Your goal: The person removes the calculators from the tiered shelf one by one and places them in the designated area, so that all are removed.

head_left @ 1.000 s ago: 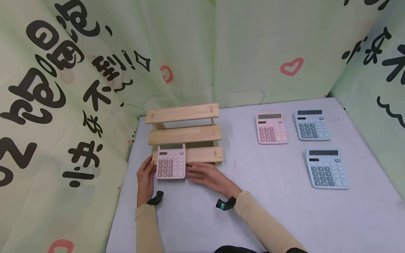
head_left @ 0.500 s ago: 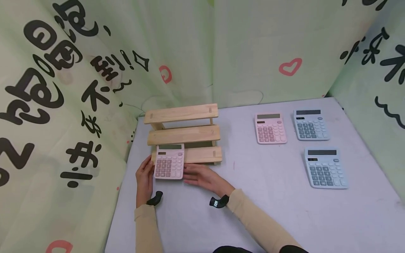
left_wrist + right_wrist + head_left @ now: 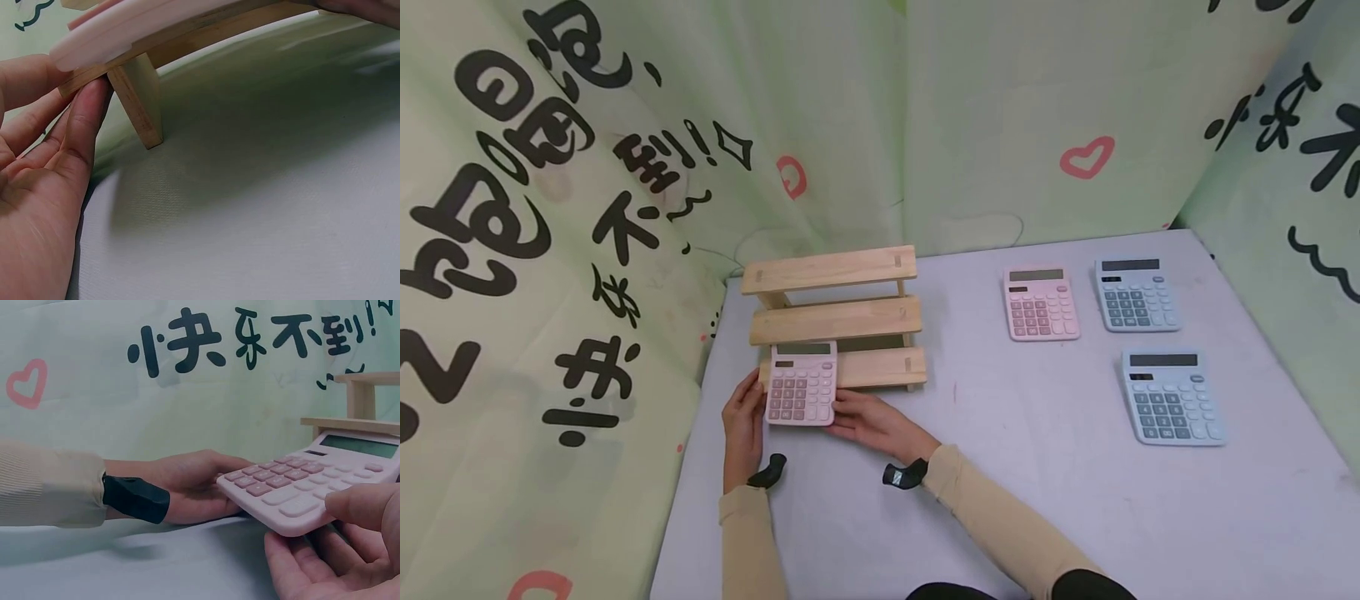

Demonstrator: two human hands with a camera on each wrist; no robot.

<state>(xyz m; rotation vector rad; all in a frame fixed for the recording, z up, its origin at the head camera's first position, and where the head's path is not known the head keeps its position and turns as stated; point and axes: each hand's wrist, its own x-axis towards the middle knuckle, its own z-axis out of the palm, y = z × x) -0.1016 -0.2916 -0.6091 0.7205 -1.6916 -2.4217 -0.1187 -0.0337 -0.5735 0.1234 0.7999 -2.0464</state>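
A pink calculator [image 3: 802, 387] leans on the lowest slat of a small three-tier wooden rack [image 3: 880, 367], its lower part jutting out past the slat. My left hand [image 3: 743, 425] grips its left edge; in the left wrist view that hand's thumb meets the calculator's side [image 3: 103, 31] and its fingers lie beneath the slat's end [image 3: 87, 78]. From the right, my right hand [image 3: 880, 423] holds the other edge. The right wrist view has the right thumb [image 3: 365, 503] over the calculator's rim, with the fingers below.
On the right of the cloth-covered table [image 3: 1000, 467] lie another pink calculator [image 3: 1041, 304] and two blue calculators, one farther back [image 3: 1137, 294] and one nearer [image 3: 1172, 397]. Pale green printed curtains [image 3: 985, 125] surround the table's back and sides.
The right hand has come leftward and closed its fingers on the calculator's right edge. The calculator and the left hand have hardly moved.
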